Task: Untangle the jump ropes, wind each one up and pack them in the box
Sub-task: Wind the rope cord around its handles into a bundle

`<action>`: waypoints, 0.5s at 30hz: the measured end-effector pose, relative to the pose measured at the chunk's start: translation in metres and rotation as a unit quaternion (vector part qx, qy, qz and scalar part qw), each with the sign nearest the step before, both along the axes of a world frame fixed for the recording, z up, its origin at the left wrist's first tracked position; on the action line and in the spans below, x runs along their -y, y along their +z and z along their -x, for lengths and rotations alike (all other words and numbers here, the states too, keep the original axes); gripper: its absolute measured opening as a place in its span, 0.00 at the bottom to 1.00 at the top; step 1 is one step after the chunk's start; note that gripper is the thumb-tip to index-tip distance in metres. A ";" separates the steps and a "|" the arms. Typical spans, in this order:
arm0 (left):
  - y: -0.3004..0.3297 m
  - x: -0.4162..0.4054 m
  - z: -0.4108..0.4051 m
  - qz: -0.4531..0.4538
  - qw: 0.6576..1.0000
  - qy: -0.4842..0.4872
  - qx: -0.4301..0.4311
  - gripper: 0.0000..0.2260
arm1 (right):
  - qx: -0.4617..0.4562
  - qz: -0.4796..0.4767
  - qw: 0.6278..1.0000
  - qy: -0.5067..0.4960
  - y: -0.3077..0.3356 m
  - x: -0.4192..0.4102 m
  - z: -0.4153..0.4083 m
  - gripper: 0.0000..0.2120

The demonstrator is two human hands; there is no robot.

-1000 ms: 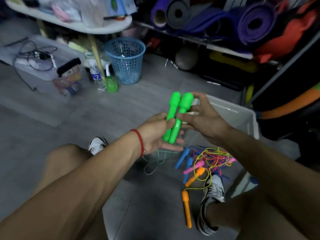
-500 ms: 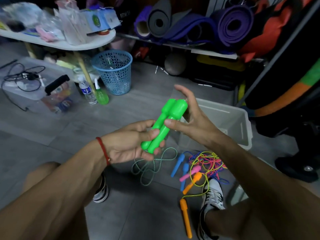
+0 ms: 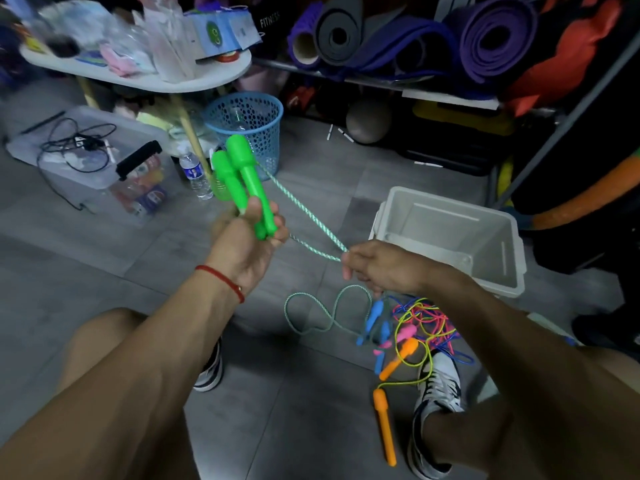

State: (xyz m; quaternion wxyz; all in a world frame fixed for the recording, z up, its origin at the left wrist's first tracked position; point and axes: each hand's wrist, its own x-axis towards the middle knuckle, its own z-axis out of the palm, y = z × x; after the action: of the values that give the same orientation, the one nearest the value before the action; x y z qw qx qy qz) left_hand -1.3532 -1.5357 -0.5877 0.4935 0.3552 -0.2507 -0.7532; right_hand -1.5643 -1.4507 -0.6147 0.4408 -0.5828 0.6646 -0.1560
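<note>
1. A dim storage room with a grey tiled floor [image 3: 104, 254]. Rolled exercise mats [image 3: 485, 39] are stacked on a shelf along the back wall.
2. A white round worktop [image 3: 194, 81] at upper left carries clear bags and packets. A blue mesh bin [image 3: 252, 123] stands on the floor beside its leg.
3. An open white plastic box [image 3: 498, 271] sits on the floor at right, just beyond the right hand.
4. The person sits with bare knees apart; a white sneaker [image 3: 440, 389] shows at lower right.
5. The left hand [image 3: 246, 247], wearing a red string bracelet [image 3: 225, 282] at the wrist, has its fingers curled round two green handles [image 3: 246, 178] held side by side, pointing up and away.
6. The right hand [image 3: 381, 268] pinches the green-and-white braided rope [image 3: 304, 213], which runs taut from the handles to the fingers. The rest of the rope loops on the floor below.
7. A tangle of other jump ropes [image 3: 426, 323], with blue, pink and orange handles and thin coloured cords, lies on the floor by the sneaker, near the box.
</note>
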 end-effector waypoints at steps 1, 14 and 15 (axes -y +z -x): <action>-0.001 -0.005 0.002 0.038 0.999 -0.018 0.034 0.05 | 0.001 0.012 1.000 0.007 0.005 0.000 -0.004 0.16; 0.028 0.018 -0.028 0.045 0.999 0.007 0.016 0.05 | 0.102 -0.040 0.989 -0.102 -0.006 -0.001 0.018 0.14; 0.026 0.023 -0.031 0.024 1.000 0.009 0.018 0.06 | 0.095 -0.044 0.989 -0.103 -0.004 -0.001 0.022 0.15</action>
State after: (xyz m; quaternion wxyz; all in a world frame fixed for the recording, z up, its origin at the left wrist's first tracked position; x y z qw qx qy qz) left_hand -1.3219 -1.5585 -0.5621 0.5043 0.3586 -0.2744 -0.7361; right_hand -1.5865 -1.4499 -0.6185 0.5090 -0.4739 0.6820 -0.2261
